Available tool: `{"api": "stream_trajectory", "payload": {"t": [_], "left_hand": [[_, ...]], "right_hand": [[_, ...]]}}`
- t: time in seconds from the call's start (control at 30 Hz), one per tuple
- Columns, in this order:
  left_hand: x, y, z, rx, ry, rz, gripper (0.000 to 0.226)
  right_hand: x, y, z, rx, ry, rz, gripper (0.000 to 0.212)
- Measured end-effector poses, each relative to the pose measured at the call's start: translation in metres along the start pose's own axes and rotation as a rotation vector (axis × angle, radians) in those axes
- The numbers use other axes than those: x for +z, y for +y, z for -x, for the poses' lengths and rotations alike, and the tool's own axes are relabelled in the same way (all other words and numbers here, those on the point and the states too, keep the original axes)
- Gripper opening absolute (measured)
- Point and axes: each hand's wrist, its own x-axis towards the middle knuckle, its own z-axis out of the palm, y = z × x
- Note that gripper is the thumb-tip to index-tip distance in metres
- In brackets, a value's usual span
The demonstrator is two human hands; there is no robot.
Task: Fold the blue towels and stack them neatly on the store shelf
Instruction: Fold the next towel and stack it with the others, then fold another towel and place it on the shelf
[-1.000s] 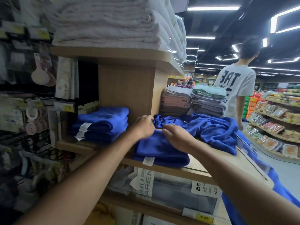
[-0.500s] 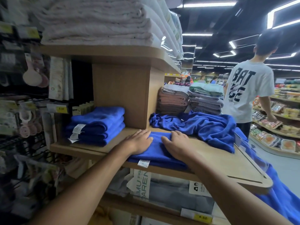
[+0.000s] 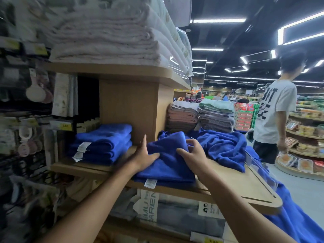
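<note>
Blue towel (image 3: pixel 168 163): soft matt plush cloth, white paper-like tag. Shelf (image 3: pixel 242 186): matt light wood grain, smooth. Folded stack (image 3: pixel 103 142) left of blue towel: same cloth. White towels (image 3: pixel 105 41) above: ribbed matt cloth.

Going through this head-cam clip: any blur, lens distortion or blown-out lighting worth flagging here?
Head view: motion blur smears the hanging goods along the left edge, while the left hand, right hand and folded blue towel read clearly enough. Head view: wide-angle distortion bows the wooden shelf. Head view: the ceiling light strips are blown out against a dark ceiling.
</note>
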Motion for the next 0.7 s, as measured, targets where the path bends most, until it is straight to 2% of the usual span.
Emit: {"api": "stream_trajectory", "payload": {"t": [0.07, 0.1, 0.17, 0.23, 0.3, 0.4, 0.47, 0.57, 0.63, 0.7], "left_hand": [[-0.009, 0.009, 0.007, -0.105, 0.071, 0.308, 0.098], [-0.017, 0.014, 0.011, -0.188, 0.054, 0.508, 0.09], [-0.035, 0.022, 0.022, -0.35, -0.153, 0.805, 0.067], [-0.051, 0.027, 0.034, -0.399, -0.279, 0.761, 0.054], [-0.067, 0.031, 0.035, -0.366, -0.253, 0.68, 0.049], [-0.102, 0.044, 0.027, -0.288, -0.134, 0.595, 0.038], [-0.132, 0.054, 0.018, -0.259, -0.061, 0.529, 0.03], [-0.179, 0.061, 0.0, -0.205, 0.083, 0.438, 0.013], [-0.207, 0.058, -0.011, -0.191, 0.199, 0.318, 0.013], [-0.228, 0.046, -0.024, -0.199, 0.255, 0.178, 0.011]], "right_hand": [[-0.003, -0.014, 0.001, -0.095, 0.026, -0.129, 0.032], [-0.006, -0.023, 0.0, -0.138, 0.023, -0.18, 0.032], [-0.011, -0.042, -0.003, -0.173, 0.0, -0.251, 0.031], [-0.014, -0.06, -0.008, -0.167, -0.023, -0.269, 0.032], [-0.01, -0.076, -0.015, -0.163, -0.01, -0.243, 0.034], [0.011, -0.099, -0.027, -0.144, -0.003, -0.269, 0.02], [0.031, -0.114, -0.038, -0.046, -0.088, -0.36, 0.005], [0.068, -0.134, -0.057, 0.187, -0.221, -0.509, 0.007], [0.097, -0.141, -0.07, 0.231, -0.268, -0.567, 0.001], [0.125, -0.14, -0.08, 0.218, -0.312, -0.571, 0.008]]}}
